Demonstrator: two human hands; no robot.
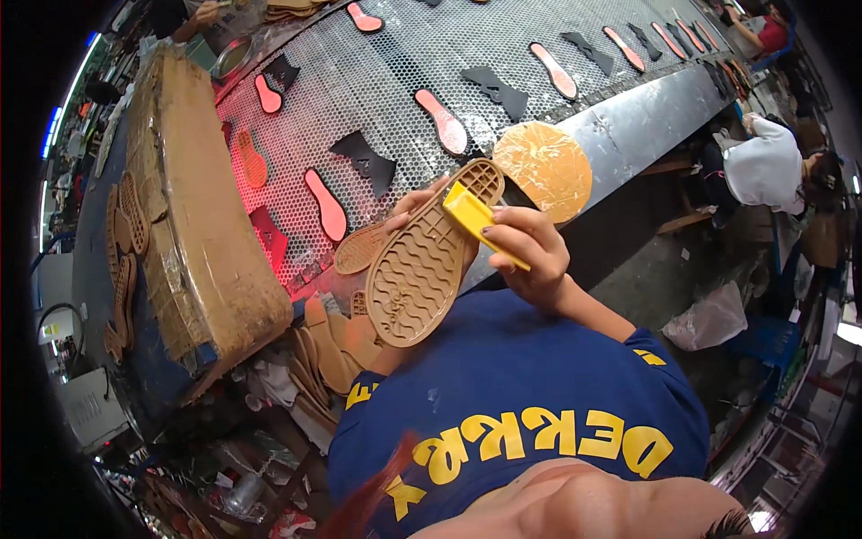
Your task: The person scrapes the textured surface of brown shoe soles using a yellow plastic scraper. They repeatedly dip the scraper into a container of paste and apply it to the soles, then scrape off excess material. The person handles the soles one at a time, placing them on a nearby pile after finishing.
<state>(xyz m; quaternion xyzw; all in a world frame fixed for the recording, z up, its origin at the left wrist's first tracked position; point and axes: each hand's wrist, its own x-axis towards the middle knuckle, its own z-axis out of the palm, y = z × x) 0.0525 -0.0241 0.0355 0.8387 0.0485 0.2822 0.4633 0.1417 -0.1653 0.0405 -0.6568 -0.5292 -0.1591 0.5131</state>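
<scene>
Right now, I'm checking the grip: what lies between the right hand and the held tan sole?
In the head view, a yellow tool, gripped by the right hand, lies between it and the tan sole.

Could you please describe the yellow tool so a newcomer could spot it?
From the navy shirt, look up to the right hand. It holds the tool over the tan sole. Unlike the round orange disc nearby, the tool is long and bright yellow.

Your tan sole looks matt, ridged and rubber-like; your yellow tool looks smooth and plastic; the table before you is perforated metal.
</scene>
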